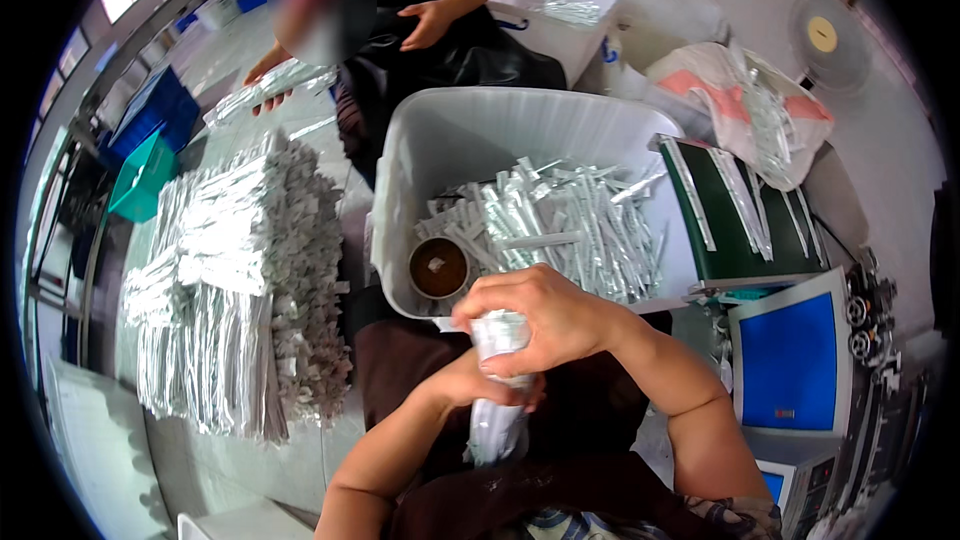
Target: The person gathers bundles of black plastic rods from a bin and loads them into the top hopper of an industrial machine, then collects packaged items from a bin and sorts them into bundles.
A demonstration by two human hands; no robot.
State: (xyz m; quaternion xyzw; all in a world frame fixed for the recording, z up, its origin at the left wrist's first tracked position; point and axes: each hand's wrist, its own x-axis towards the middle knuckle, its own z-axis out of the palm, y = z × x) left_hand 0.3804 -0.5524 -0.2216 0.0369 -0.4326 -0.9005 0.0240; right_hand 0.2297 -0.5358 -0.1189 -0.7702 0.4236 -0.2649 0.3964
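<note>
Above my lap I hold a bundle of slim clear plastic packets (496,431) upright in both hands. My right hand (551,315) is curled around its upper part, and my left hand (480,382) wraps it lower down, partly hidden behind the right. Just beyond my hands stands a large white plastic tub (386,202) with many loose slim packets (570,232) lying in it. A round container with brown contents (439,268) sits in the tub's near left corner.
Left of me rises a tall stack of bundled packets (225,225). A green conveyor belt (724,202) carrying packets ends over the tub's right side, by a blue-panelled machine (787,360). Across the tub a co-worker in a black apron (420,7) handles packets. A woven sack (705,75) lies beyond the belt.
</note>
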